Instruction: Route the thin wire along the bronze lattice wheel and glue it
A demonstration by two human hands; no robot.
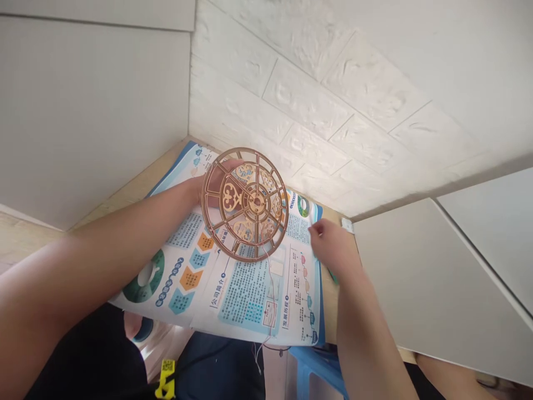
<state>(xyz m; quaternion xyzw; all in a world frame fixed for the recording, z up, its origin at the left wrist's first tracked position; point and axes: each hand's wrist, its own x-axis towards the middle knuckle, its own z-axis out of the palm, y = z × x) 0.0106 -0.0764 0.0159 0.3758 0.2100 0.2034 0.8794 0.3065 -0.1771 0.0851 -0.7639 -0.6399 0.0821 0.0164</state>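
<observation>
A round wooden openwork wheel (256, 201) with spokes and scroll-cut panels is held up and tilted above a printed paper sheet (250, 289). My left hand (220, 176) grips the wheel from behind on its left side; the rim and spokes partly cover the fingers. From the wheel's lower part a thin pale wire (271, 278) trails down over the sheet and hangs past its front edge. Apart from the wheel, to its right, my right hand (331, 244) is closed with fingertips pinched together. What it holds, if anything, is too small to make out.
A white brick-patterned wall (308, 100) rises behind the table, with white panels (95, 111) on both sides. A small white object (347, 225) lies at the table's right edge. Below the front edge are a blue stool (316, 366) and a yellow tag (167, 378).
</observation>
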